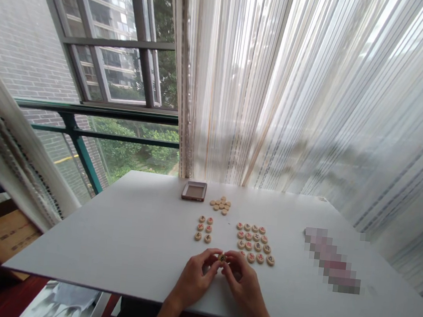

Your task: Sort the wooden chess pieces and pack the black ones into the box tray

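Between my fingertips, near the front of the white table, a round wooden Chinese chess piece (222, 258) with a dark character is pinched from both sides. My left hand (196, 274) grips its left side and my right hand (241, 280) its right. Just beyond my right hand, wooden pieces marked in red or black lie in rows, one of them a red-marked piece (251, 257); my fingers partly cover the nearest row. Up and to the left sits a smaller two-column group, including a black-marked piece (207, 238).
An open, shallow brown box (194, 191) stands at the table's (120, 239) far edge. Beside it lies a loose cluster of pieces with blank faces up (221, 206). A blurred-out pinkish object (331, 260) lies on the right. Curtains (264, 83) hang behind the table.
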Motion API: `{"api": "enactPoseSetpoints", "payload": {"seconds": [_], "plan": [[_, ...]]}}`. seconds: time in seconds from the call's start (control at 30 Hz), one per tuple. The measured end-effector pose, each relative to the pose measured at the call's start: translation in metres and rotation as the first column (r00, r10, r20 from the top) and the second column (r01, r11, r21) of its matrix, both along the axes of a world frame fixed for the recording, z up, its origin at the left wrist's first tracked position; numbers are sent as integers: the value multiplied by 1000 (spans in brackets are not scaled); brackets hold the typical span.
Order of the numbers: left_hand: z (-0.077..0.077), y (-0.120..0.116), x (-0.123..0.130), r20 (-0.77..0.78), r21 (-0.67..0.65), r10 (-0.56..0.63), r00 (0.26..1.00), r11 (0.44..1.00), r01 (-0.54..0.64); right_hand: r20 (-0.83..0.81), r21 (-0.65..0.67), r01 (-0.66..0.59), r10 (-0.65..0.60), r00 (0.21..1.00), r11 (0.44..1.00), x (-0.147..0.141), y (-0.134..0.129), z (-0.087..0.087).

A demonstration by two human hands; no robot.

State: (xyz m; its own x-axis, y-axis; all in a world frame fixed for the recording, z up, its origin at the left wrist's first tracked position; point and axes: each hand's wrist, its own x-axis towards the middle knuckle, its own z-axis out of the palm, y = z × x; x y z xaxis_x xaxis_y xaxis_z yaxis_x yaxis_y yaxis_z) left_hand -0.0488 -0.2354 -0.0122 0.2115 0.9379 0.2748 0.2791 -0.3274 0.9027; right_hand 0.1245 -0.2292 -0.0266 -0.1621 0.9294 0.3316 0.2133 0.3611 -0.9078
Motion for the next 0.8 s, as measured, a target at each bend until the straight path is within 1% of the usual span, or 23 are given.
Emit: {"api": "enactPoseSetpoints", "payload": {"seconds": [0.17, 0.33, 0.4, 0.5, 0.63, 0.7, 0.8], "plan": [[1, 0, 0, -11, -17, 23, 1000, 1000, -23, 50, 25, -21, 19, 999, 999, -2, -3, 4], [0, 0, 2, -29, -36, 54, 998, 998, -55, 123, 130, -29, 13, 992, 991, -4, -5, 1], [1, 0, 2, -35, -42, 52, 998, 998, -54, 161, 147, -23, -1, 987, 989, -5, -5, -2], [2, 0, 1, -56, -21, 68, 996, 997, -69, 190, 151, -2, -27, 981, 989, -5, -5, -4], [3, 0, 1, -68, -22, 100, 993, 995, -101, 150, 136, 49, -70, 986, 989, -4, -3, -5], [3, 0, 1, -58, -27, 84, 995, 996, -86, 130, 109, 64, -78, 989, 992, -3, -2, -4], [2, 0, 1, -38, -27, 41, 998, 999, -42, 98, 68, 45, -52, 994, 997, -2, -2, -3]]}}
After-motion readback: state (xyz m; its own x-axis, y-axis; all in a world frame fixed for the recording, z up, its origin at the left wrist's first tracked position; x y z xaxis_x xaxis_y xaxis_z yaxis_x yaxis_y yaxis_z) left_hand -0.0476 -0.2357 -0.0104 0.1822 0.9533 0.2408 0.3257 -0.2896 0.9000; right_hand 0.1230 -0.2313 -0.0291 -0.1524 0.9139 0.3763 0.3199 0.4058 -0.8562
